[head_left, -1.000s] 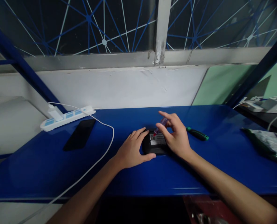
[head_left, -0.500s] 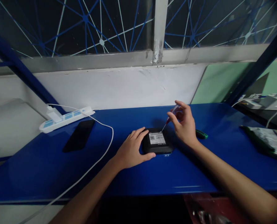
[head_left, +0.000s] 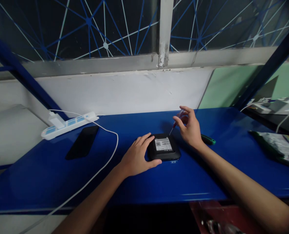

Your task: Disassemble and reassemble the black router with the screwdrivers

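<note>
The right hand (head_left: 189,128) pinches a screwdriver (head_left: 175,123), its tip at the far right corner of a black device (head_left: 166,153), contact unclear; the left hand (head_left: 136,157) clasps the device's left side, fingers far, thumb near. A straighter shaft and firm, even pressure should steady the tip. The device lies on the blue table (head_left: 156,185), low and round-cornered, with 1 white label (head_left: 163,144) on top.

I count my two hands (head_left: 137,157) (head_left: 190,129), one black device (head_left: 164,147), one slim screwdriver (head_left: 175,124), one green-and-black handle (head_left: 208,139), one phone (head_left: 82,143), one power strip (head_left: 72,122), one white plug (head_left: 57,120) and one bag (head_left: 278,150) on my bench (head_left: 164,185).
</note>
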`<state>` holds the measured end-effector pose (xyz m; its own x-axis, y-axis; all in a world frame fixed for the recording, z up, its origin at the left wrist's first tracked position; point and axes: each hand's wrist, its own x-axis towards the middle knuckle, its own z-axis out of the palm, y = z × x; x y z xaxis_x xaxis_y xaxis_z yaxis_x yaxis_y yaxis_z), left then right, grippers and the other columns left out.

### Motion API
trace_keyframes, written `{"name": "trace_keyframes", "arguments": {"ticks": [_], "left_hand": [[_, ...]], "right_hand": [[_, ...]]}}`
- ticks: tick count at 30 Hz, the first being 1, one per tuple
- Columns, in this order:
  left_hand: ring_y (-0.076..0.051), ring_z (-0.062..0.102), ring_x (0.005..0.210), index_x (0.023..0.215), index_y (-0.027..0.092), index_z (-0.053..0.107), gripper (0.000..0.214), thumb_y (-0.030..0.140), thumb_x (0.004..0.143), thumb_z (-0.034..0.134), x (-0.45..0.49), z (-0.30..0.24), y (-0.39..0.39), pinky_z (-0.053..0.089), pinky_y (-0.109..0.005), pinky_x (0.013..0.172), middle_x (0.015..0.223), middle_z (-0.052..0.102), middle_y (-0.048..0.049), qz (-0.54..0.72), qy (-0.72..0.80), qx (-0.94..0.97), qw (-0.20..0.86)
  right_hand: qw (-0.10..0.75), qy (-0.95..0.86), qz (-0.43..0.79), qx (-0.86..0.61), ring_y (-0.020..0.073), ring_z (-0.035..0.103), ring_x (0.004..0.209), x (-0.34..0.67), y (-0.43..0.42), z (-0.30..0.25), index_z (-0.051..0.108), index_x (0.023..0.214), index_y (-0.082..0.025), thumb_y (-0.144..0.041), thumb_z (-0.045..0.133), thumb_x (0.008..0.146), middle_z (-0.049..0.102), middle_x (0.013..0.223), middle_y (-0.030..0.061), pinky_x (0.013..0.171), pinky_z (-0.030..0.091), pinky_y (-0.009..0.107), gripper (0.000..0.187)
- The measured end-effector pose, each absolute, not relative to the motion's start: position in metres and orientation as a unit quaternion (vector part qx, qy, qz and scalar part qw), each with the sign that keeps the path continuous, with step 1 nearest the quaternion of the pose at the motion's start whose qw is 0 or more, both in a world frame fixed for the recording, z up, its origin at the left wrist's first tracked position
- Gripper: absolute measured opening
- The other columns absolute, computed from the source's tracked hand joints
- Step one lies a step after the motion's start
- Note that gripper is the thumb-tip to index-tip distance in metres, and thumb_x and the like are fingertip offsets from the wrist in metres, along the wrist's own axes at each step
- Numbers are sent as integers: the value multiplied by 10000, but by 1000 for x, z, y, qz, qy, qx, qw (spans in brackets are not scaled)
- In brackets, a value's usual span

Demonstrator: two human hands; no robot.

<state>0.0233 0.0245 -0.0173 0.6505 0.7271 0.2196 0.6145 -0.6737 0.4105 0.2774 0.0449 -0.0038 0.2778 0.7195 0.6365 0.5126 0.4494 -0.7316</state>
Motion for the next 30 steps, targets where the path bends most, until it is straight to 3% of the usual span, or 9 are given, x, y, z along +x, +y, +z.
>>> {"name": "trace_keyframes", "arguments": {"ticks": [9,16,21,24,30], "left_hand": [[-385,373,1440,1502,234,362,844,631,824,669,23,-19,26,288,-617,1185,1591,370,-142,183,372,898,147],[-377,353,1453,1506,234,348,854,665,830,643,22,-20,27,273,-622,1190,1602,351,-138,172,375,899,148],[-378,347,1455,1507,226,347,849,647,833,645,22,-19,26,284,-612,1192,1604,347,-136,173,379,897,145],[-391,352,1451,1500,223,358,845,643,827,651,23,-17,26,295,-629,1179,1599,354,-142,170,381,897,148],[-391,354,1451,1499,236,353,832,638,832,646,23,-17,26,287,-633,1179,1597,356,-140,172,378,898,147]], "right_hand": [[644,-571,199,-469,98,572,596,281,49,3,509,1084,-274,-407,633,893,533,809,-41,567,507,279,264],[663,-554,211,-457,111,590,631,285,52,5,602,1036,-255,-393,692,843,533,733,-43,589,550,277,253],[658,-549,227,-462,155,699,784,279,47,6,587,1210,-262,-383,589,916,658,929,20,651,567,310,318],[654,-546,234,-467,152,707,797,275,45,5,564,1196,-264,-383,539,946,664,1024,40,660,554,316,278],[673,-546,191,-461,117,606,627,278,47,6,554,1008,-259,-360,663,868,542,753,-38,585,516,290,204]]}}
